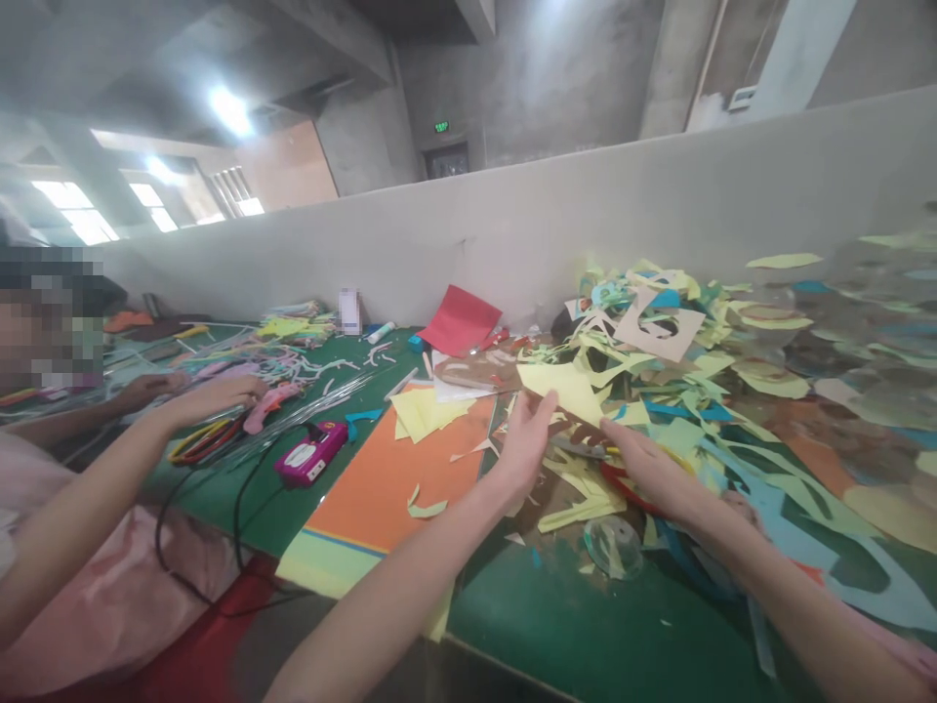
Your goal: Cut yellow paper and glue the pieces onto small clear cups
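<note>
A pale partition (439,234) is standing behind a green table (527,635); beyond, grey walls (578,88) are rising, ceiling lights (230,110) and left-side windows (73,210) are glowing, and a green sign (441,127) is shining above a doorway (446,161).

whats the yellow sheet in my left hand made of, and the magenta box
Yellow sheet: matte paper or thin card, judging by its flat, crisp edges. Magenta box: probably hard plastic with a slight gloss, given its smooth, rigid-looking sides.
</note>
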Demonstrator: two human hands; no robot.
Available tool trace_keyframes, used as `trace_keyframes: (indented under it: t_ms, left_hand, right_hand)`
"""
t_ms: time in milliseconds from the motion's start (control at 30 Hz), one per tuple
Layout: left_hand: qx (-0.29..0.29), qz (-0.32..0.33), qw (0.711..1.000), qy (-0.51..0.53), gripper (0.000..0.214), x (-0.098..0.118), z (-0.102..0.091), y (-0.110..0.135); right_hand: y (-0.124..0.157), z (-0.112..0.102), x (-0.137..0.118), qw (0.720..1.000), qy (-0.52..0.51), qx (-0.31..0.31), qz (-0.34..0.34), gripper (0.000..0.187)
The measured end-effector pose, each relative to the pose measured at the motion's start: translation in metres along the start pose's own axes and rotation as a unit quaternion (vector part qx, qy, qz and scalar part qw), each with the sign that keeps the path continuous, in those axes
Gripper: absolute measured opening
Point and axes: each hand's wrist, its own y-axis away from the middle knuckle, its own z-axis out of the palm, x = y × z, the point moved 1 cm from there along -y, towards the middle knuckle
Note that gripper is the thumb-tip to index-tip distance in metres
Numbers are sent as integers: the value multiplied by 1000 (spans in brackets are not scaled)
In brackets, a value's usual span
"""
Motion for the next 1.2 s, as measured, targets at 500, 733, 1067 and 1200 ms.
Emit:
trace_keyframes:
  t_ms: [500,733,1067,1200]
  left_hand:
    - [96,-2,988,-122,23,8,-26,-16]
    - [105,27,982,-157,22,16,-32,-21]
    - [83,99,985,-112,32,24,-37,-29]
    - [94,124,983,-100,33,27,-41,-31]
  right_hand:
    - [-2,-6,38,895,434,-86,-62,25]
    - [0,-11,46,891,439,-104,-47,22]
    - [-10,-3,58,904,415,-55,-89,9]
    - [-16,-7,47,926,369,-28,-73,13]
